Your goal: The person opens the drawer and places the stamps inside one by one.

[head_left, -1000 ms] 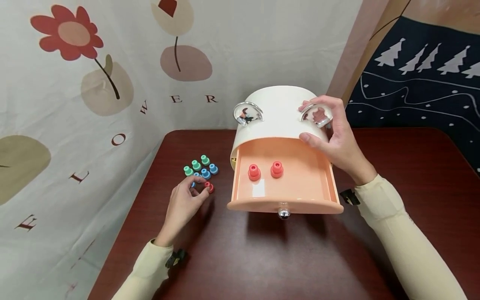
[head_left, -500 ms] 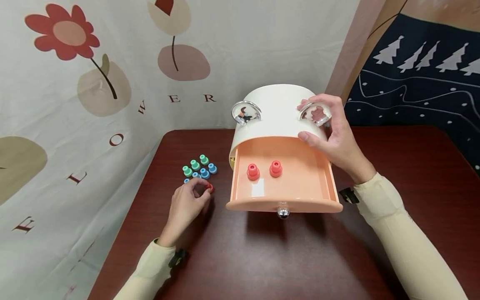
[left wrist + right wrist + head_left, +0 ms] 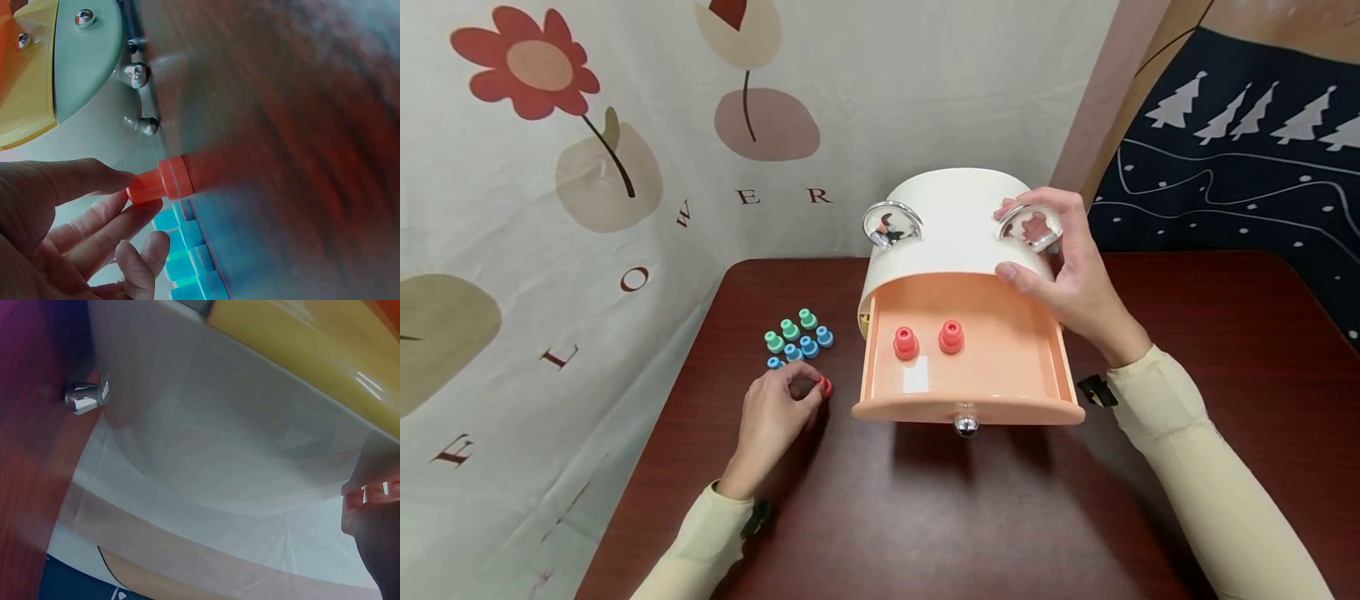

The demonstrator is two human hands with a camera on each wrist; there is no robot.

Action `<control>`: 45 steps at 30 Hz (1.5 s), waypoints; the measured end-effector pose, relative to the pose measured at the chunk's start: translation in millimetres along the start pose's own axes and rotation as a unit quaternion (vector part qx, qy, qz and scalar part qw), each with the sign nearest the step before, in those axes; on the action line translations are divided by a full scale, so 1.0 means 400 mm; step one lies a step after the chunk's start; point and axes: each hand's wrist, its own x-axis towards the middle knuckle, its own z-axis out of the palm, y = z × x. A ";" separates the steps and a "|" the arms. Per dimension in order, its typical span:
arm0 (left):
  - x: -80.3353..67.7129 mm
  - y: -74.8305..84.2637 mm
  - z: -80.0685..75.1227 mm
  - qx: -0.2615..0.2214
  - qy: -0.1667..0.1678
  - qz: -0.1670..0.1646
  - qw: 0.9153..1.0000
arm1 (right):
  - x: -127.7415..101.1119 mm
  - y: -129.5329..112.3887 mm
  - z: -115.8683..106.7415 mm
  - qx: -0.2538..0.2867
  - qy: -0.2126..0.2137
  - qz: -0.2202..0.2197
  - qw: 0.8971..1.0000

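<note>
Dark red-brown wood of the table carries everything we log here, and we go from the left side across. Farthest left sits a tight cluster of small green pegs and blue pegs, standing close together near the table's left edge. Just below that cluster we find the left hand, its thumb and fingers curled and pinching a red peg; in the left wrist view the thumb and forefinger clamp the narrow end of that red peg, which lies on its side against the wood with the blue pegs just beside it. Next to the right stands a cream drawer box, and its orange drawer is pulled out toward us, a chrome knob at the middle of its front. Two more red pegs stand upright side by side in the back half of that drawer. On the box top we note two clear ring handles. Farthest right, the right hand grips the right one, fingers curled over it, thumb pressed on the box's front edge.
</note>
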 end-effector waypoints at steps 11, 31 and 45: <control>0.003 0.002 0.001 -0.023 0.001 0.012 1.000 | 0.004 0.000 0.001 0.001 0.007 -0.002 1.000; -0.008 0.033 -0.048 -0.140 0.143 0.059 0.978 | -0.001 0.003 0.003 0.009 0.002 0.002 1.000; -0.012 0.133 -0.106 -0.309 0.155 0.204 0.916 | 0.001 0.003 0.002 -0.001 -0.003 -0.004 1.000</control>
